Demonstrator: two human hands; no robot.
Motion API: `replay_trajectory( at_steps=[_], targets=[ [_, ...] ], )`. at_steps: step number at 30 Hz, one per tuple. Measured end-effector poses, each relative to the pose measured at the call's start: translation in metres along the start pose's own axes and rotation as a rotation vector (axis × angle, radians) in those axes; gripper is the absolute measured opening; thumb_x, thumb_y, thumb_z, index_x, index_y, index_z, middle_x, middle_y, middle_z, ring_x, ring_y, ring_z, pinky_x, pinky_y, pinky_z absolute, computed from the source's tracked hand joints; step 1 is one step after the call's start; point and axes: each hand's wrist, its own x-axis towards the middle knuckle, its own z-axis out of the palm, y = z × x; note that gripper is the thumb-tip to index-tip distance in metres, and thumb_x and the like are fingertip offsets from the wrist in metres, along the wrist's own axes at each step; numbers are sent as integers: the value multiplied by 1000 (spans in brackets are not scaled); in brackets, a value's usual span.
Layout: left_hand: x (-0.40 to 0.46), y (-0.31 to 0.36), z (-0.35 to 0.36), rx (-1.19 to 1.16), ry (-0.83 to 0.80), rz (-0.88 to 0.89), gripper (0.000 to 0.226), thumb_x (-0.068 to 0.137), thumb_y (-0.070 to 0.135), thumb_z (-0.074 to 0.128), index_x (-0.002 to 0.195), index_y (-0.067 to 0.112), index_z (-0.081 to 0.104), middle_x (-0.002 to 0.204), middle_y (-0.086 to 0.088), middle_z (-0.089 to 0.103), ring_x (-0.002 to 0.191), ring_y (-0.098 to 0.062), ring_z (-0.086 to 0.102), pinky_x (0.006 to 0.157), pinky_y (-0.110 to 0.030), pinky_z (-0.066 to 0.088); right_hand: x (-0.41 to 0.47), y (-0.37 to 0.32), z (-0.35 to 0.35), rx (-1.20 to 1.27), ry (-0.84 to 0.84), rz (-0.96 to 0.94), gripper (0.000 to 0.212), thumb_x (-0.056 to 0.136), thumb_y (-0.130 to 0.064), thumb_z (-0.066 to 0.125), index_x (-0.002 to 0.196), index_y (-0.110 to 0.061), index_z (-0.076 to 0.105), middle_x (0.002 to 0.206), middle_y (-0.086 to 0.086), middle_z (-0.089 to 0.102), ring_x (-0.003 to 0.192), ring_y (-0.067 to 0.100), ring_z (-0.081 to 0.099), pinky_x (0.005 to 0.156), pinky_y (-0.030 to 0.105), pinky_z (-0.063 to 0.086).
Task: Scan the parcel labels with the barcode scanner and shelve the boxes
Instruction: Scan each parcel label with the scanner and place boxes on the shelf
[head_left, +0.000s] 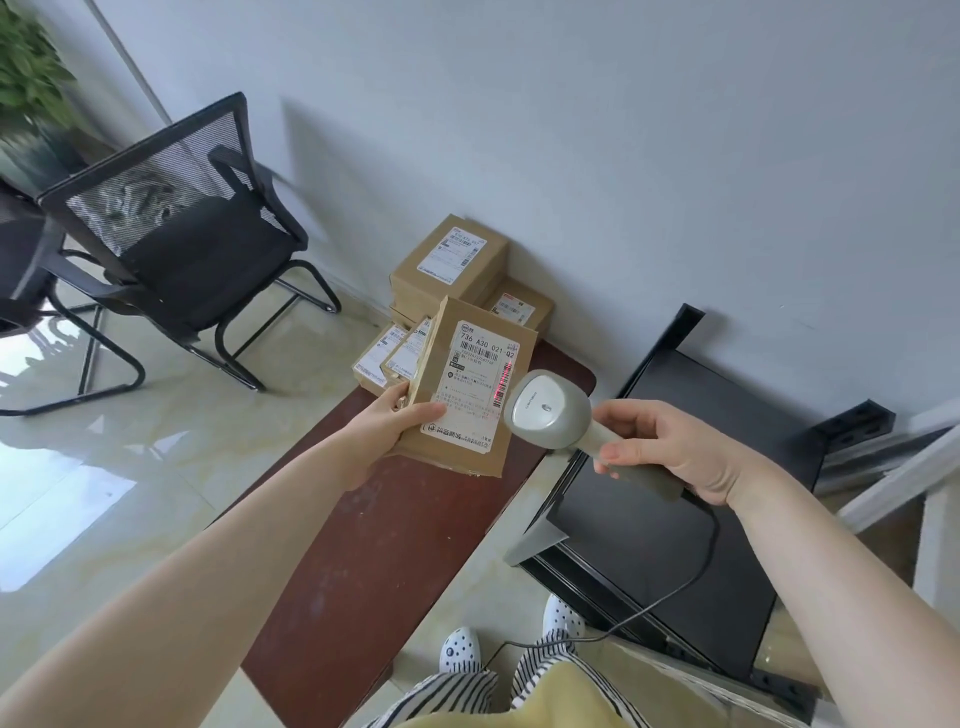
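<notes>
Scanning step: the left hand (397, 421) grips the lower left edge of a labelled box (470, 389), tilted label-up, while the right hand (670, 447), fingers curled round the handle, aims the barcode scanner (548, 410) just beside it, red line on the label (475, 387); shelving presumably comes next.

Held parcel (470, 387) left of scanner (548, 410), stacked boxes (447, 260) behind, chair (176, 244) far left
</notes>
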Motion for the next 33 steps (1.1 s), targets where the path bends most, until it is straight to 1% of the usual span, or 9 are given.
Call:
replay_trajectory(
  at_steps=[3,5,7,12,15,19,24,30,33],
  targets=[
    [-1,0,2,-8,1,4,94,54,56,84,139,33,51,119,6,75,107,-17,73,104,-42,53,-4,-2,6,60,43,18,49,73,-36,76,112,-6,66,83,10,67,73,18,57,72,24,51],
    [-1,-1,5,-26,14,3,99,53,56,85,142,32,49,121,5,75,107,-17,74,104,-42,53,-5,-1,15,177,84,21,62,72,-37,78,117,1,60,84,11,65,70,18,55,66,27,49],
    [0,-2,11,-44,36,0,105,52,57,86,146,32,46,124,4,73,106,-16,74,104,-42,53,-3,-2,29,361,114,3,75,70,-41,80,123,6,55,85,11,63,69,18,54,66,29,47],
    [9,-9,31,-89,91,-40,122,46,70,92,151,35,40,134,5,67,115,-18,69,111,-46,46,5,-14,70,744,197,3,62,75,-42,76,121,-3,61,85,6,62,69,15,55,68,26,51],
    [10,-7,46,-112,107,-27,119,46,66,91,149,34,42,124,6,72,111,-17,71,110,-46,47,8,-19,84,897,273,47,55,80,-39,74,123,-6,64,84,6,64,69,14,57,70,26,50],
    [12,-3,60,-115,108,-6,118,46,61,86,150,32,40,119,4,74,105,-16,73,108,-43,49,10,-22,92,944,357,80,55,73,-39,72,118,-7,68,83,6,65,68,14,57,71,26,49],
    [15,-4,64,-118,107,-21,120,45,63,85,151,33,38,122,2,72,107,-18,72,107,-42,50,13,-19,93,941,428,113,57,70,-40,73,116,-6,68,84,7,64,68,14,56,68,26,50],
    [18,-4,62,-120,98,-34,112,48,64,86,147,36,42,117,3,75,106,-19,73,108,-45,49,14,-15,89,925,427,94,47,74,-40,70,109,-9,67,82,7,66,70,15,56,68,26,50],
    [23,-7,60,-131,96,-42,117,45,71,91,147,38,44,122,8,74,110,-18,72,110,-47,47,14,-9,80,866,488,62,44,78,-39,69,109,-9,63,83,5,68,69,14,57,66,27,51]
  ],
)
